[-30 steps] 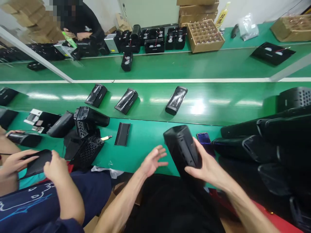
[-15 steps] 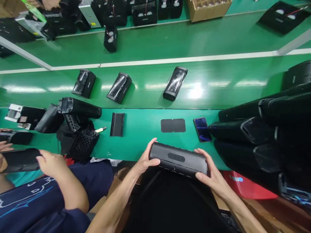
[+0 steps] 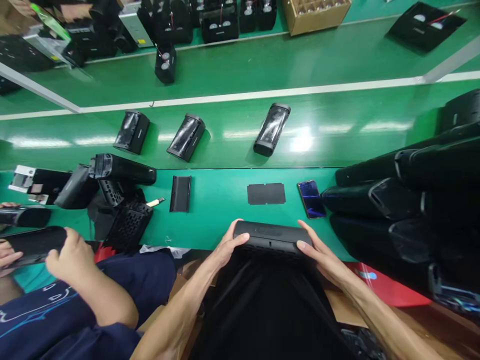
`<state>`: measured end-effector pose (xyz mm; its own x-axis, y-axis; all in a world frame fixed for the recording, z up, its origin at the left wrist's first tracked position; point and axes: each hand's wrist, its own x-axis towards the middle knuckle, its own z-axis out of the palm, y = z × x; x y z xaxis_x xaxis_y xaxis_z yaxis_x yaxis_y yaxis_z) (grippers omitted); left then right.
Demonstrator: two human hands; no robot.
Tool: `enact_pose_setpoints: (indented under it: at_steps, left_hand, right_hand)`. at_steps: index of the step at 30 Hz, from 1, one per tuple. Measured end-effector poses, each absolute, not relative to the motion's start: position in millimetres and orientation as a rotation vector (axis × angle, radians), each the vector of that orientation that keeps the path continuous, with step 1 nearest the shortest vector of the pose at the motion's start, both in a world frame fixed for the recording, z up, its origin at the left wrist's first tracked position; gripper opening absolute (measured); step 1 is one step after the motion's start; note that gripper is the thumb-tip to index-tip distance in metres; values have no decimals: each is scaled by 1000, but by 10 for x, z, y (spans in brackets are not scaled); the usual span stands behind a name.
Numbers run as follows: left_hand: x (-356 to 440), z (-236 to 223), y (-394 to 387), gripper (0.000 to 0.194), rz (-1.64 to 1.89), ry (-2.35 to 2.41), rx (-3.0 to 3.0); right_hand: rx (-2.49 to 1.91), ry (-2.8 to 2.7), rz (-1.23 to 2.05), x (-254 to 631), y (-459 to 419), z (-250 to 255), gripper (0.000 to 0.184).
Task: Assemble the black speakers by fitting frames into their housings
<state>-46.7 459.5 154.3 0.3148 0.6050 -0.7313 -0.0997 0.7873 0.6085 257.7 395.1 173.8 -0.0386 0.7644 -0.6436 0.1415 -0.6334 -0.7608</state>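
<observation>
Currently, I have the left hand (image 3: 225, 247) and right hand (image 3: 320, 251) grasping opposite ends of a black casing (image 3: 272, 234), which is between them at the near edge of the desk (image 3: 221, 200). I cannot tell whether it touches that edge. Beyond both hands, a flat dark sheet (image 3: 266, 194) lies apart from the casing. A phone (image 3: 311, 199) lies beyond the right hand; stacked black housings (image 3: 369, 200) bound its right side. Green surface separates the left hand from a dark panel (image 3: 180, 194).
</observation>
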Motion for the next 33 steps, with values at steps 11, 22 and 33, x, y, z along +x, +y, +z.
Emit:
enact_pose_setpoints:
  at_steps: [11,22,33]
  left_hand:
    - [-469,1534,4498,87,642,1122,586]
    - [-621,1901,4624,103,535,1050,990]
    - [-490,1516,4644,97,578,1154,709]
  right_hand:
    - [-1779,-967,1559,2454,3866,1847,83]
    - [-1699,-1123,1571,2548,3841,1906,97]
    - [-1697,-687,1733,2444,3949,1698,89]
